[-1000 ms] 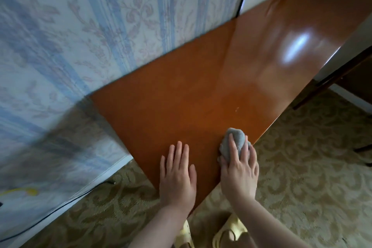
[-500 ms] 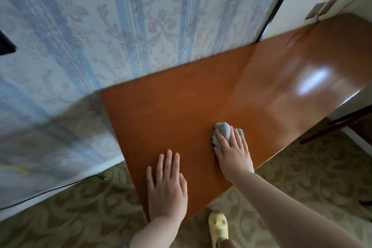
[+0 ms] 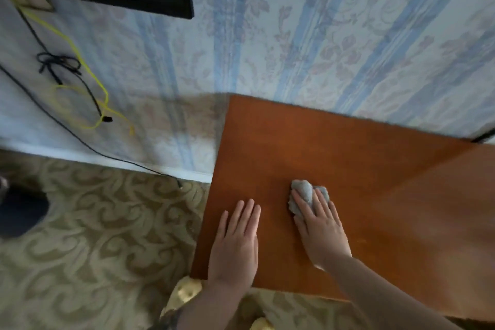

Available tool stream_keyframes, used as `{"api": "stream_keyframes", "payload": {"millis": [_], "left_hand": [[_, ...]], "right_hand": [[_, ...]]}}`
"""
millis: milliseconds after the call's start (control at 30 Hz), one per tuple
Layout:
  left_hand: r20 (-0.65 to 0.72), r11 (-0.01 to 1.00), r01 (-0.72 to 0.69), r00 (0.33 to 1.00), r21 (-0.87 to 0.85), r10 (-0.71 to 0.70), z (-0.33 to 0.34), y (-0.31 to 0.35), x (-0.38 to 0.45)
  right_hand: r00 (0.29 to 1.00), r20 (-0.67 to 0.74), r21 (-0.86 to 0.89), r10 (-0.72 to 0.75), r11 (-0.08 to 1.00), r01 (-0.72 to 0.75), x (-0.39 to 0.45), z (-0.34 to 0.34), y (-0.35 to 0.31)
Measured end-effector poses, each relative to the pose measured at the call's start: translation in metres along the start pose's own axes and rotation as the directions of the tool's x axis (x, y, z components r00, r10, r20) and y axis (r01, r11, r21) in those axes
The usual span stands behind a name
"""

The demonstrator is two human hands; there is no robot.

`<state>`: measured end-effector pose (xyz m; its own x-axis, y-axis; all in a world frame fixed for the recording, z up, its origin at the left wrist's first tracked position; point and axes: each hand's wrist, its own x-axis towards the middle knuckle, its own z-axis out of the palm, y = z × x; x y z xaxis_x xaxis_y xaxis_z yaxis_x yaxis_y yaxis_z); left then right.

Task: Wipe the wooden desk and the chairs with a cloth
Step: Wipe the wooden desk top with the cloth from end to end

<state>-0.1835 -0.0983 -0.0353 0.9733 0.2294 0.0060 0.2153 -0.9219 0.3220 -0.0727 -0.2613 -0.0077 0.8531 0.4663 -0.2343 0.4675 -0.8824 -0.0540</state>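
A: Cloth [image 3: 302, 190] — a small grey wad, bunched up, lying on the counter [image 3: 334, 147] toward its left end and nearer the near edge than the wall.

B: How will it handle?

A: Soft and light, I'd judge; it crumples under the fingers. The polished wood looks slick, so it should glide easily and could slip out from under a loose palm.

B: And the hands?

A: The right hand [image 3: 318, 225] presses flat on top of the wad, fingers straight, pinning rather than gripping it. The left hand [image 3: 235, 241] lies open, palm down, on the bare wood just left of it, holding nothing.

B: Best place to hold?

A: Over the bunched middle, fingers spread across it, pressing down.
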Motion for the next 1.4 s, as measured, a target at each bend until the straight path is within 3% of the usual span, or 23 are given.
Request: {"api": "stream_keyframes", "payload": {"millis": [100,167,267,333,367,433,500,567,633,733,833,967,1067,1133,1200,1267,1300,1333,1400], "left_hand": [[-0.046,0.994,0.104,0.993,-0.034,-0.106,0.003,0.017,-0.007],[-0.059,0.991,0.127,0.99,-0.052,-0.13,0.005,0.018,-0.008],[-0.042,0.991,0.119,0.992,-0.065,-0.121,0.005,0.013,-0.014],[-0.038,0.994,0.092,0.995,-0.051,-0.094,0.007,0.01,-0.019],[-0.028,0.995,0.08,0.996,-0.053,-0.081,0.008,0.009,-0.022],[-0.005,0.995,0.065,0.998,-0.07,-0.065,0.01,0.01,-0.027],[0.027,0.998,0.027,0.999,-0.058,-0.025,0.009,0.007,-0.03],[0.063,0.996,-0.088,0.994,-0.023,0.089,0.003,-0.01,-0.026],[0.148,0.969,-0.247,0.958,-0.025,0.248,-0.008,-0.031,-0.019],[0.171,0.919,-0.394,0.904,-0.017,0.391,-0.014,-0.054,-0.013],[0.063,0.938,-0.344,0.936,-0.032,0.346,-0.004,-0.049,-0.017],[-0.042,0.983,-0.135,0.991,-0.126,0.13,0.009,-0.02,-0.026],[-0.06,0.99,-0.062,0.997,-0.126,0.055,0.012,-0.007,-0.028],[-0.046,0.99,-0.067,0.997,-0.121,0.062,0.012,-0.008,-0.028],[-0.023,0.985,-0.138,0.99,-0.107,0.136,0.011,-0.013,-0.032],[0.012,0.949,-0.309,0.95,-0.062,0.311,0.01,-0.018,-0.036],[0.029,0.925,-0.377,0.925,-0.037,0.378,0.01,-0.02,-0.036],[0.037,0.912,-0.41,0.911,-0.025,0.41,0.01,-0.021,-0.037],[0.027,0.911,-0.413,0.91,-0.019,0.413,0.012,-0.022,-0.036]], "right_hand": [[1.0,-0.019,0.057,0.023,0.998,-0.022,0.019,-0.004,-0.025],[0.985,0.046,-0.007,-0.169,0.985,0.17,0.021,-0.007,-0.03],[0.833,0.21,-0.155,-0.511,0.824,0.545,0.03,-0.02,-0.014],[0.743,0.328,-0.25,-0.583,0.705,0.663,0.052,-0.036,-0.002],[0.736,0.351,-0.276,-0.579,0.687,0.672,0.064,-0.043,-0.003],[0.78,0.3,-0.218,-0.549,0.756,0.617,0.084,-0.045,-0.025],[0.869,0.138,-0.009,-0.475,0.877,0.481,0.093,-0.032,-0.063],[0.923,-0.009,0.124,-0.385,0.916,0.383,0.092,-0.018,-0.092],[0.922,-0.03,0.126,-0.387,0.913,0.388,0.086,-0.013,-0.097],[0.837,0.076,0.06,-0.543,0.84,0.539,0.08,-0.022,-0.083],[0.784,0.169,0.005,-0.597,0.796,0.605,0.088,-0.029,-0.075],[0.852,0.103,0.038,-0.513,0.858,0.512,0.109,-0.02,-0.093],[0.89,0.025,0.039,-0.455,0.89,0.454,0.112,-0.015,-0.121],[0.813,0.06,0.016,-0.579,0.815,0.579,0.098,-0.014,-0.131],[0.621,0.176,-0.03,-0.764,0.626,0.779,0.079,-0.014,-0.127],[0.451,0.326,-0.019,-0.831,0.471,0.882,0.08,-0.029,-0.117],[0.425,0.364,-0.022,-0.829,0.448,0.894,0.091,-0.038,-0.114],[0.444,0.372,-0.045,-0.815,0.462,0.886,0.104,-0.047,-0.114],[0.549,0.347,-0.097,-0.76,0.553,0.828,0.12,-0.054,-0.124]]}}
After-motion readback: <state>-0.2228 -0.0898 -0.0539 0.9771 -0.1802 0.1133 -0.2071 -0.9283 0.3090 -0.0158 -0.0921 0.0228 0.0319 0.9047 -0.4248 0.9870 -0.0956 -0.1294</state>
